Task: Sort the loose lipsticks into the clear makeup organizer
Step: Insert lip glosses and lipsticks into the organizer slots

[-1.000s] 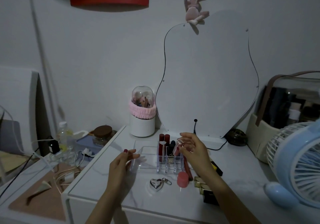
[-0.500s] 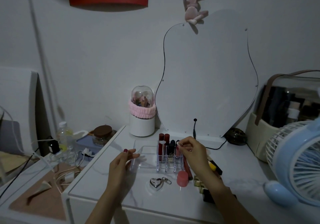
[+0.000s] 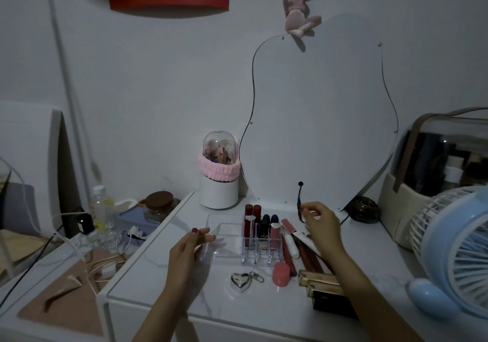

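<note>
The clear makeup organizer [image 3: 226, 245] sits mid-table; its right-hand slots hold several upright lipsticks [image 3: 260, 232], dark red, black and pink. My left hand [image 3: 188, 249] rests with fairly straight fingers against the organizer's left edge. My right hand [image 3: 322, 227] hovers just right of the organizer with loosely curled fingers and nothing visible in them. Under and beside it lie loose lipsticks: a white tube [image 3: 291, 245] and dark red tubes [image 3: 289, 261]. Part of that pile is hidden by my right wrist.
In front of the organizer lie a pink round jar [image 3: 281, 275], a silver heart keychain [image 3: 240, 284], gold boxes [image 3: 318, 281] and a black box [image 3: 332, 303]. A blue fan [image 3: 462, 252] stands at right, a white canister [image 3: 219, 183] and mirror [image 3: 322, 120] behind.
My right hand set a pink lipstick into a front slot, let go, and moved right over the loose tubes. My left hand stayed at the organizer's left edge.
</note>
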